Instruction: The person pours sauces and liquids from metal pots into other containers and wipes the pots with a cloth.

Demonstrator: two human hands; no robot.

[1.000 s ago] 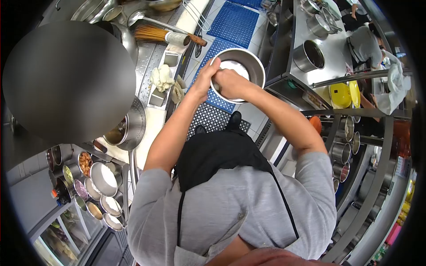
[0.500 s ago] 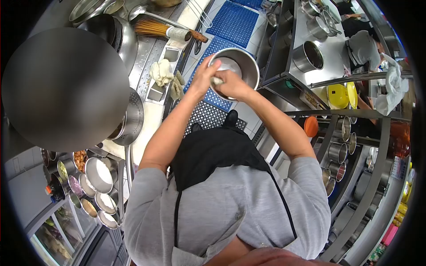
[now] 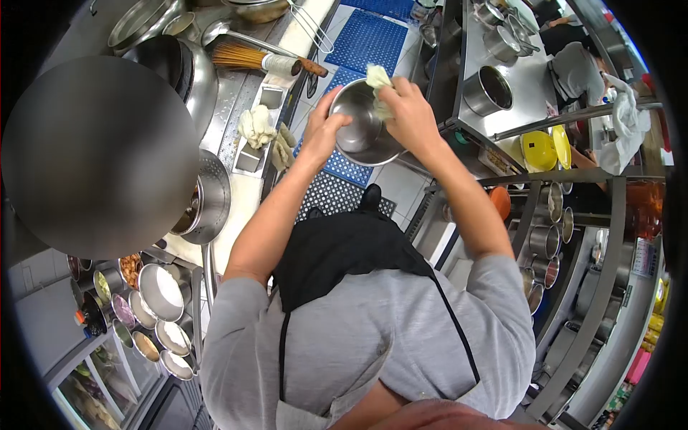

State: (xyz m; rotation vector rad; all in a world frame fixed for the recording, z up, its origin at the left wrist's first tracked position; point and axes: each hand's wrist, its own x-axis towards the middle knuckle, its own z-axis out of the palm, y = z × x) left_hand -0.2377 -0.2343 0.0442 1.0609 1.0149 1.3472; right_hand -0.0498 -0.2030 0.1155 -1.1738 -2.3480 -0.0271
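Observation:
A round steel pot (image 3: 360,134) is held in the air over the floor mats, its open mouth toward the camera. My left hand (image 3: 322,132) is closed on its left rim, thumb inside and fingers outside. At the right side of the rim, my right hand (image 3: 410,113) grips a pale cloth (image 3: 378,80), which sticks up past the fingers and hangs over the rim. Another crumpled pale cloth (image 3: 257,126) lies on the metal containers at the counter's edge, left of the pot.
A straw brush (image 3: 240,56) and a ladle lie on the left counter. Filled bowls (image 3: 161,292) stand lower left. A dark-filled pot (image 3: 488,91) is on the right steel table (image 3: 466,72). Another person (image 3: 577,68) is at the upper right. Metal shelving (image 3: 609,251) is on the right.
My right hand has come out of the pot's inside to its right rim, and the cloth in it now shows. The pot has shifted slightly left.

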